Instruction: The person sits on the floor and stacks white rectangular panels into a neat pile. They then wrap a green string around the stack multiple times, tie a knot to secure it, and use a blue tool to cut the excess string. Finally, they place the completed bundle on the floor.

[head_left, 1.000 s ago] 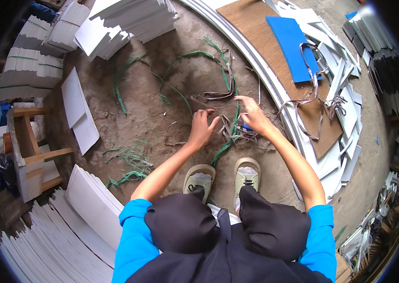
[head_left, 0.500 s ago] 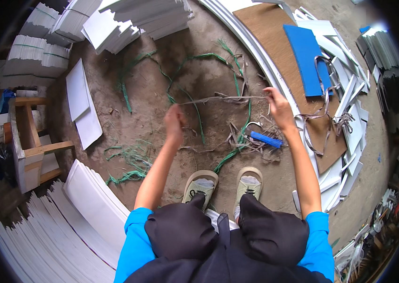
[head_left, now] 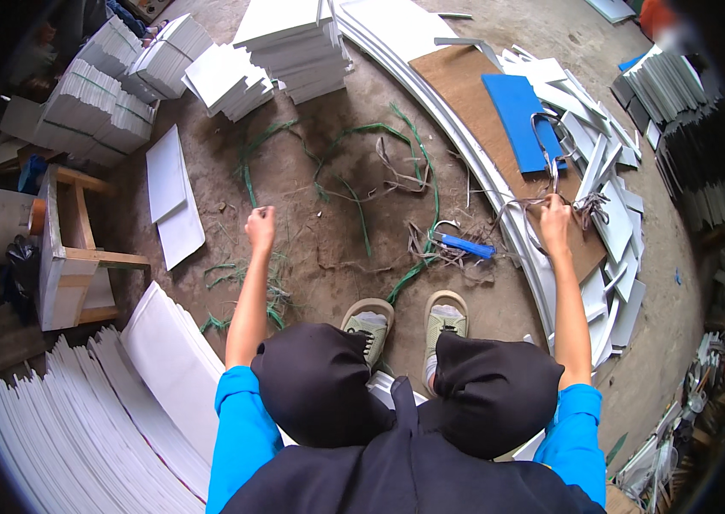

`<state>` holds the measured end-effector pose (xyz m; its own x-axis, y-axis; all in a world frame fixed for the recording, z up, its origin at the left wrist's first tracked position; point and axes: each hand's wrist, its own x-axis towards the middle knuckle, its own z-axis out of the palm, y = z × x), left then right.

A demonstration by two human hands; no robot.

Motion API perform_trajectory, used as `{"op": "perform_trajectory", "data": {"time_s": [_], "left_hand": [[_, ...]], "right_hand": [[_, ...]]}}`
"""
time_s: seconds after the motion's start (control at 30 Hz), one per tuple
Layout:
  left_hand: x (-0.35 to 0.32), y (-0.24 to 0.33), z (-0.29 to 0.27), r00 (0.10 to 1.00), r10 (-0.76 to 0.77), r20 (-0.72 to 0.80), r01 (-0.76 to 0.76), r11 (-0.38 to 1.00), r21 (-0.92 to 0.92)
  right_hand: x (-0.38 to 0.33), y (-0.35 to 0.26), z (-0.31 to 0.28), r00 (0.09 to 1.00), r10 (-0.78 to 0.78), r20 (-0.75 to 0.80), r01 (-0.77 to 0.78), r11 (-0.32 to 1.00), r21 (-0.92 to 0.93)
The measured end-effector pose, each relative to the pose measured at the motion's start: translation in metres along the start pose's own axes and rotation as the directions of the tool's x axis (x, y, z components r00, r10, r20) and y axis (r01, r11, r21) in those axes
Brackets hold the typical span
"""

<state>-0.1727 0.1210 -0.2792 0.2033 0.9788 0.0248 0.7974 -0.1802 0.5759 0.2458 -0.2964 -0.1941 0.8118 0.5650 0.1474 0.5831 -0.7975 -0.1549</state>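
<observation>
left hand [head_left: 260, 226] fisted (contents unclear); right hand [head_left: 554, 221] gripping grey straps [head_left: 524, 206].

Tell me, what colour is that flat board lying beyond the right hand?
Bright blue. The flat board lies on a brown sheet, clearest in the head view.

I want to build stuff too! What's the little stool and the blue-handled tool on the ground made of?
The stool looks like bare, unpainted wood: pale planks with visible joints. The blue-handled tool seems to have a plastic or rubber grip, smooth and bright blue; its curved working end looks metallic, though it is too small to be sure.
</observation>
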Motion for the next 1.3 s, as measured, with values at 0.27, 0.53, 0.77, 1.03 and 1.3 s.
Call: {"op": "perform_trajectory", "data": {"time_s": [0.27, 0.53, 0.77, 1.03, 1.3], "left_hand": [[-0.07, 0.106, 0.045, 0.837, 0.524, 0.156, -0.525, 0.85, -0.037], [-0.085, 0.151, 0.119, 0.705, 0.617, 0.35, -0.642, 0.765, -0.057], [-0.083, 0.166, 0.126, 0.768, 0.571, 0.289, -0.411, 0.786, -0.461], [-0.069, 0.203, 0.065, 0.912, 0.316, 0.26, -0.077, 0.757, -0.649], [-0.034, 0.228, -0.05, 0.92, 0.328, -0.217, -0.389, 0.686, -0.615]], "right_hand": [[-0.014, -0.131, 0.048, 0.916, -0.397, 0.059, 0.34, 0.846, 0.41], [0.007, -0.198, 0.135, 0.855, -0.441, 0.272, 0.102, 0.658, 0.746], [0.014, -0.214, 0.151, 0.926, -0.367, 0.088, 0.169, 0.611, 0.773], [0.042, -0.22, 0.048, 0.802, -0.408, 0.437, -0.403, 0.17, 0.899], [0.063, -0.125, -0.073, 0.994, -0.039, 0.106, -0.093, 0.243, 0.966]]}}
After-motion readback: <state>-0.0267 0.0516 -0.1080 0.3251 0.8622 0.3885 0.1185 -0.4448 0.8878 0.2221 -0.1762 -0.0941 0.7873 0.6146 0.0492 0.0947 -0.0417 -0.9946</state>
